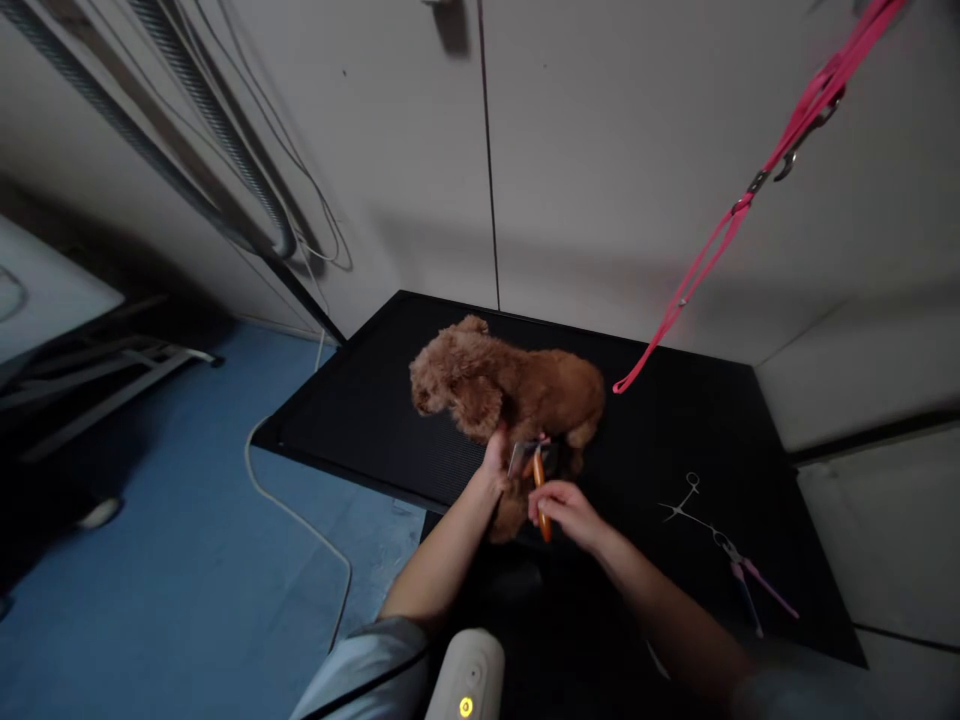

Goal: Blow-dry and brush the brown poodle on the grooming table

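Observation:
A curly brown dog (532, 385) is on the black grooming table (360, 400), its head toward the left. My left hand (495, 460) is closed around one of its front legs (510, 512), which sticks out toward me; some fingers are hidden by fur. In my right hand (566, 508) is a slicker brush (541, 500), gripped by its orange handle. The brush's flat head lies close to the leg and my left hand; contact with the fur cannot be made out.
A pink leash loop (675, 300) hangs right of the dog. Slim scissor-like metal tool (686, 505) and pliers-like clippers with pink-purple handles (750, 580) lie on the table's right. A white device (469, 675) with a yellow light is below. A cable (300, 515) trails across the blue floor.

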Available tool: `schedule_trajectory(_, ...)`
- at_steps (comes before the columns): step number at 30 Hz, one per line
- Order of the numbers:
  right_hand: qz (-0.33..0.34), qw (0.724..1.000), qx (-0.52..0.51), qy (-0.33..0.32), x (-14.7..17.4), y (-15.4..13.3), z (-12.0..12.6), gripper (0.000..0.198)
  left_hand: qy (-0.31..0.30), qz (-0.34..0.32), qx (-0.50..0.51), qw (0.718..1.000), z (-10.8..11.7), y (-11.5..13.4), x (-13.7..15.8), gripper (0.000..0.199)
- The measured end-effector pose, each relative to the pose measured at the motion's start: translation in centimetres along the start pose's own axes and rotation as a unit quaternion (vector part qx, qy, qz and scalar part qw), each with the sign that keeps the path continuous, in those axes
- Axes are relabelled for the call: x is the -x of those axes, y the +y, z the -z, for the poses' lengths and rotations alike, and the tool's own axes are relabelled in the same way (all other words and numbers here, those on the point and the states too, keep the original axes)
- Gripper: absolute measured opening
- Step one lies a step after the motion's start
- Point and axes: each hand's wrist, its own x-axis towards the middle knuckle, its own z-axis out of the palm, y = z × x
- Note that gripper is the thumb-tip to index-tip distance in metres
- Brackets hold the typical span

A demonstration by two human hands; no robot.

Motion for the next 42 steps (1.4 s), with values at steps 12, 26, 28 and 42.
schedule_trajectory(12, -0.091, 0.994, 0.0, -0.066, 4.4, 1.2, -1.7, 0.038, 0.012, -0.026, 0.04, 0.999, -2.8, -0.2, 1.1, 0.059)
schedule_trajectory(26, -0.133, 0.987, 0.079, -0.05, 7.2, 0.4, -3.5, 0.041, 0.032, -0.045, -0.061, 0.997, -3.1, -2.4, -0.2, 0.031)
schedule_trajectory(28, -0.097, 0.99, 0.103, 0.01, 7.3, 0.5, -3.5, 0.041, 0.035, -0.028, -0.084, 0.995, -2.9, -2.8, -0.4, 0.021)
schedule_trajectory(42, -0.079, 0.965, 0.25, -0.009, 5.4, -0.3, 1.4, 0.024, 0.012, -0.069, -0.302, 0.951, -2.6, -0.1, 2.6, 0.02)
